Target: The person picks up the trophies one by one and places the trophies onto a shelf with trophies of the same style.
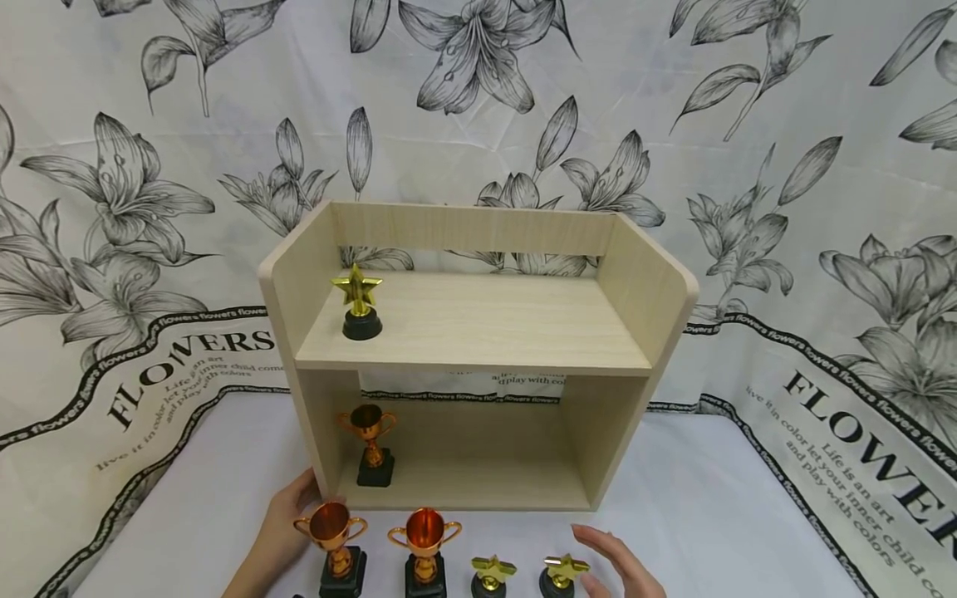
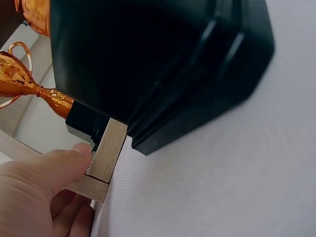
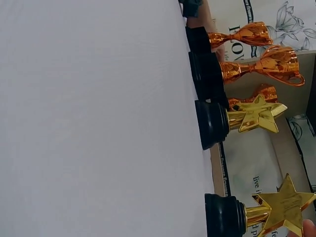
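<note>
One star trophy (image 1: 559, 577) stands upright, long axis vertical, star uppermost, beside the right hand (image 1: 626, 569), fingers parted and holding nothing; the left hand (image 1: 286, 513) pinches the shelf (image 1: 478, 332).

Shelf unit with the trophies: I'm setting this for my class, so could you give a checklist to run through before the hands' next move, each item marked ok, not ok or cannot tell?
1. Shelf unit held: ok; the left hand has a grip on its lower left corner.
2. Right hand holding a trophy: not ok; its fingers are open beside the rightmost star trophy.
3. Right hand touching that trophy: cannot tell; they are very close.
4. Both front cups upright: ok.
5. Upper shelf has room: ok; bare board lies right of its star trophy.
6. Lower-shelf cup upright: ok, at the left end.
</note>
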